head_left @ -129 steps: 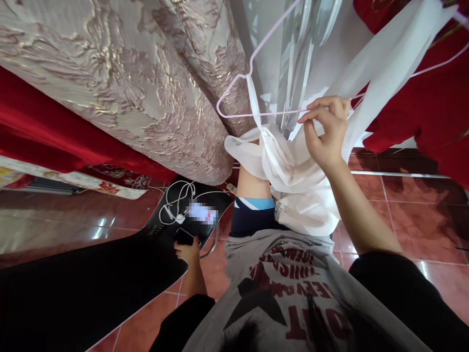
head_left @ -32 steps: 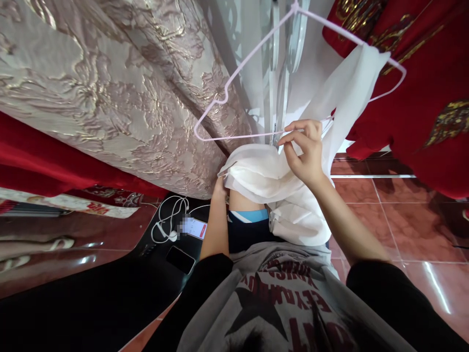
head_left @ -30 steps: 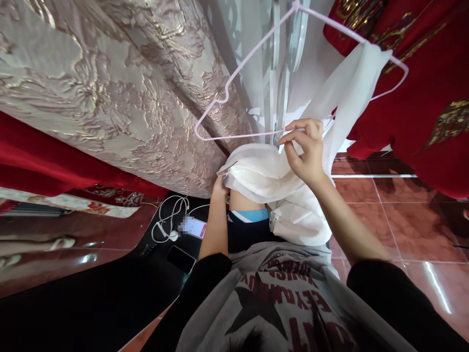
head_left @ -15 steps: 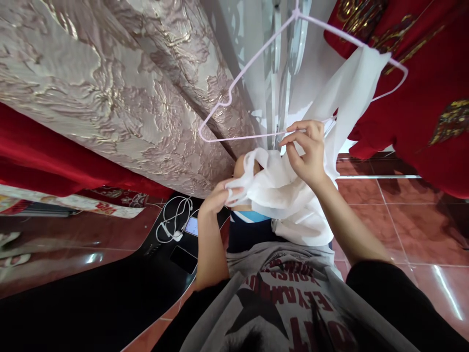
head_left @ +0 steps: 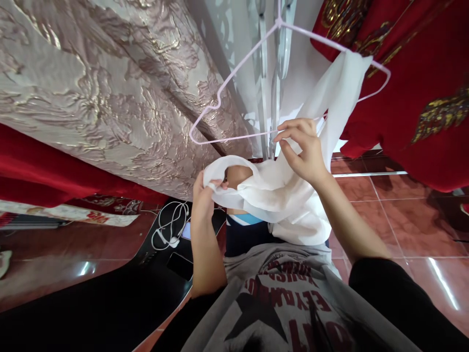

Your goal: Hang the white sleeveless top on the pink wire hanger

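Observation:
A thin pale-pink clothes hanger (head_left: 246,62) hangs in front of me. One shoulder of a sheer white garment (head_left: 293,205) is draped over its right arm, and the rest falls in folds across my lap. My right hand (head_left: 302,146) pinches the hanger's lower bar near the middle, its fingertips drawn together. Lower on the left, my left hand (head_left: 204,198) is closed on the edge of the garment's other opening, stretching it into a loop. Through that loop my knee shows. The hanger's left arm is bare.
Cream-pink brocade cloth (head_left: 110,98) hangs at left and red sequinned garments (head_left: 395,107) at right. On a black bench (head_left: 91,303) lie a white cable (head_left: 157,234), a lit phone (head_left: 186,231) and a dark phone (head_left: 180,266). The floor has red tiles (head_left: 414,215).
My left hand has moved left and slightly up, pulling the garment's bunched opening into a wide loop. The hanger and my right hand sit slightly further left in view.

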`<state>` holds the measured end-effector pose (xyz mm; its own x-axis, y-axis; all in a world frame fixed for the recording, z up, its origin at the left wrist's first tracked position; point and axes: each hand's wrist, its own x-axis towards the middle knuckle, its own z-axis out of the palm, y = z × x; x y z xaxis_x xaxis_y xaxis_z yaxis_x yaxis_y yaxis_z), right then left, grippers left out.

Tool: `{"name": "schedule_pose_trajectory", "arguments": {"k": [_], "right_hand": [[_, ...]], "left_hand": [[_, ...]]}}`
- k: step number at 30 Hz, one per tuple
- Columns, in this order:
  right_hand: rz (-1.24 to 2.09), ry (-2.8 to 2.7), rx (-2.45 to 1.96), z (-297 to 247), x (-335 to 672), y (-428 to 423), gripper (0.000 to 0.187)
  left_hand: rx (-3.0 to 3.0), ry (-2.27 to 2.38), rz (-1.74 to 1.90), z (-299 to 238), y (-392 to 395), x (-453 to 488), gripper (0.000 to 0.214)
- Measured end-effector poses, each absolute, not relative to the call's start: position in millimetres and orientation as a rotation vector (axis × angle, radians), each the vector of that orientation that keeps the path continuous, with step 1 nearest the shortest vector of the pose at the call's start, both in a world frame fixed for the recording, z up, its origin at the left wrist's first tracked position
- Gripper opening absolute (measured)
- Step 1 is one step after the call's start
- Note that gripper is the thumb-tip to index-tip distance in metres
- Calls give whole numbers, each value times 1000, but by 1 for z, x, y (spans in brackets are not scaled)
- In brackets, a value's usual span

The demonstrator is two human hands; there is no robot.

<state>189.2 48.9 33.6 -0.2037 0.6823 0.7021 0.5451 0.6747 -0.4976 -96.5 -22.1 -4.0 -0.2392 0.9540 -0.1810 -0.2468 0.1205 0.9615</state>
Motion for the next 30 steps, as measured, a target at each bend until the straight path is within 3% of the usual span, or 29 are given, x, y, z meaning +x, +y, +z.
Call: {"name": "schedule_pose_trajectory", "arguments": {"k": [3, 6, 10, 18, 23, 30], "right_hand": [[297, -1966, -962, 44, 193, 49, 17], [356, -2029, -951, 51, 197, 52, 20], [363, -2064, -928, 54, 201, 53, 33], [75, -1546, -1106, 36, 218, 63, 42], [147, -1569, -1241, 18, 215, 86, 56], [346, -1605, -1276, 18, 212, 86, 20]], "left_hand": [[1082, 1522, 1345, 2, -14, -95, 24], [1248, 1458, 1070, 14, -17, -107, 24], [1235, 1101, 745, 28, -28, -120, 61], [738, 847, 1412, 16, -27, -95, 59], [701, 846, 1458, 8, -31, -53, 54], [719, 633, 1445, 15, -40, -40, 42]]}}
